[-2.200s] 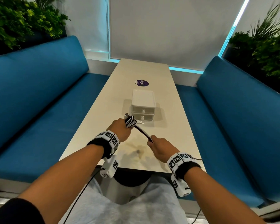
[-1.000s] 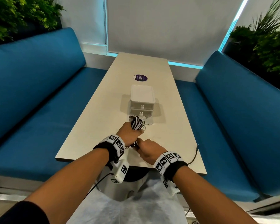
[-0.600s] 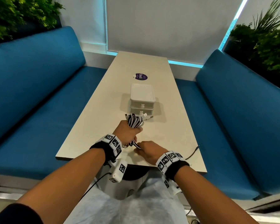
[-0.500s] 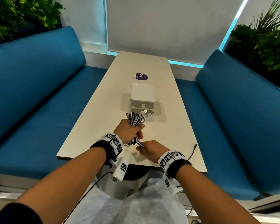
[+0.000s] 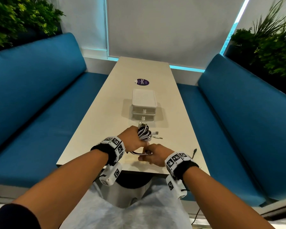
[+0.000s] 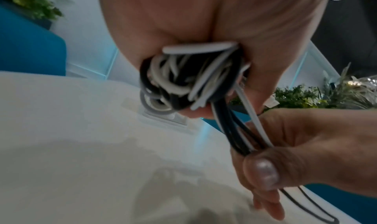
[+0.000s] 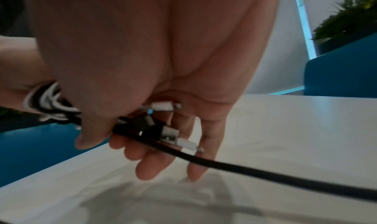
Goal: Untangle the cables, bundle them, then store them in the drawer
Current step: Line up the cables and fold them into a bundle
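The table (image 5: 106, 116) runs away from me between two benches, one on my left (image 5: 31, 104), one on my right (image 5: 238, 116). The drawer unit (image 5: 144, 106) sits on the table's middle, a sticker (image 5: 142, 82) behind it. Nearer me, my left hand (image 5: 132, 139) holds the cable bundle (image 5: 144, 133) above the table, just before the drawers. My right hand (image 5: 153, 157) is just beside it, near the table's front edge, pinching the cables' loose ends (image 7: 163, 130).

Long pale table (image 5: 106, 113) between blue benches (image 5: 31, 96), white wall behind, plants (image 5: 15, 19) at both corners.

cable bundle (image 6: 191, 80) blurred, sticker (image 5: 142, 82) unreadable
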The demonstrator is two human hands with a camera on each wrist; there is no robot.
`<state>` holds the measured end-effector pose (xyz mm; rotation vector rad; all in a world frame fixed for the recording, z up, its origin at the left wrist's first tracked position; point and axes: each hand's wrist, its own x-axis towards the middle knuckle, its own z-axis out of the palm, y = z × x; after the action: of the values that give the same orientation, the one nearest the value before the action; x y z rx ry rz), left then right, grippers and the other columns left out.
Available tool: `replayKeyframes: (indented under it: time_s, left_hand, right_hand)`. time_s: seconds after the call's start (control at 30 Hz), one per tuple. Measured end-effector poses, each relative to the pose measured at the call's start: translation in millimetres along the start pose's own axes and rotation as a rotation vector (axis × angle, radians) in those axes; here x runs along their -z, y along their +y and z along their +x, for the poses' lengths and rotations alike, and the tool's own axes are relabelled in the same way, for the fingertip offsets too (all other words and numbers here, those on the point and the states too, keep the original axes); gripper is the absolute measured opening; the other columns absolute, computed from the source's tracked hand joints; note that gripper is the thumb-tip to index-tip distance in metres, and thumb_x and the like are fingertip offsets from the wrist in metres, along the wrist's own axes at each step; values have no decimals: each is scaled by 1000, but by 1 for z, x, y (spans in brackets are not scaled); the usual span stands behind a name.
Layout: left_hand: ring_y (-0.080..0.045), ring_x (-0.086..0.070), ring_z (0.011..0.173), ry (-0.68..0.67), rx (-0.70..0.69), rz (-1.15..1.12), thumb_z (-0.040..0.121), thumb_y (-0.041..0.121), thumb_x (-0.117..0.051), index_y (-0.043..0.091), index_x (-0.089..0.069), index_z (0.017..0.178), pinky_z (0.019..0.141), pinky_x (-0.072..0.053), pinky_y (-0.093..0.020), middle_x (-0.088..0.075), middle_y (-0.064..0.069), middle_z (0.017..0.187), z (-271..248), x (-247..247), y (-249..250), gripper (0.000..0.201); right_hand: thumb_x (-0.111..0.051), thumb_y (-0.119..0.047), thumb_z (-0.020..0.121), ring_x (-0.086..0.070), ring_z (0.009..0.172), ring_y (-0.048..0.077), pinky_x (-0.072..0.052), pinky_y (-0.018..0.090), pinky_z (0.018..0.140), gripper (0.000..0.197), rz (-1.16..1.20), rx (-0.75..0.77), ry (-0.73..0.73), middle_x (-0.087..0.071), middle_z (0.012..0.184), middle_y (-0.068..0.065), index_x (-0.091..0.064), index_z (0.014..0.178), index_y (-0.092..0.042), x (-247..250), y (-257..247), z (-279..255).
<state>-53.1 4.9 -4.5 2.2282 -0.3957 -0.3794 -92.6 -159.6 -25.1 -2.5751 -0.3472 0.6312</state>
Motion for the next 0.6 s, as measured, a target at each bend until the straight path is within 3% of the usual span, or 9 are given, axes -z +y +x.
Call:
replayKeyframes:
  time_s: [0.1, 0.17, 0.23, 0.33, 0.4, 0.5, 0.57, 0.6]
  left_hand:
    - [-15, -59, 66, -38, -5, 42, 58, 47, -82, 19, -61, 68, 74, -53, -35, -65, -1, 69, -6, 1, 4, 37]
    - [-17, -65, 69, -68, -12, 78, 55, 45, -87, 16, -65, 76, 68, -54, -30, -69, -1, 74, -10, 0, 7, 42]
    - [-16, -61, 63, -91, -19, 125, 52, 38, -90, 16, -62, 78, 59, -52, -28, -66, 2, 71, -14, -1, 9, 45]
    - [-13, -64, 83, -93, -28, 260, 51, 32, -93, 22, -60, 102, 76, -52, -28, -68, 5, 93, -16, -5, 8, 61]
    - [-16, -64, 90, -90, -26, 298, 55, 25, -91, 23, -58, 108, 81, -52, -30, -68, 4, 100, -17, -5, 5, 63]
    - [-21, -63, 89, -107, 11, 392, 65, 16, -82, 22, -56, 108, 77, -53, -31, -67, 1, 99, -17, -6, 2, 50]
    - [-22, -63, 84, -94, 35, 425, 70, 14, -74, 23, -56, 104, 72, -52, -30, -66, 0, 95, -19, -7, 2, 39]
    - [-23, -63, 83, -80, 43, 435, 71, 15, -71, 24, -56, 105, 71, -52, -31, -66, -1, 95, -19, -8, 2, 38]
  right_hand:
    - [-67, -50, 84, -65, 86, 23, -55, 33, 73, 28, 98, -24, -8, -69, 97, 4, -66, 98, -25, 2, 4, 1]
    - [-67, -50, 84, -64, 97, 22, -54, 34, 82, 35, 50, 11, 31, -69, 108, 1, -65, 110, -27, 3, 6, 2]
    - [-67, -46, 84, -62, 96, 21, -51, 34, 85, 35, 23, 22, 75, -69, 105, 0, -64, 110, -24, 5, 7, 1]
    - [-66, -34, 85, -62, 94, 21, -50, 34, 85, 30, 77, 53, 98, -69, 105, 3, -64, 112, -22, 5, 7, 2]
    - [-64, -31, 84, -61, 86, 20, -51, 36, 83, 26, 100, 91, 87, -68, 99, 3, -64, 108, -21, 3, 6, 2]
    - [-67, -18, 81, -53, 72, 17, -46, 34, 74, 8, 157, 61, 37, -62, 81, 3, -63, 88, -18, 4, 3, 1]
    - [-69, -16, 75, -52, 66, 16, -47, 39, 71, 10, 236, 36, 29, -58, 72, 1, -59, 77, -18, 4, -1, 0]
    - [-68, -17, 70, -54, 67, 16, -50, 43, 73, 12, 285, 32, 47, -59, 71, 3, -62, 80, -14, 3, 0, 3]
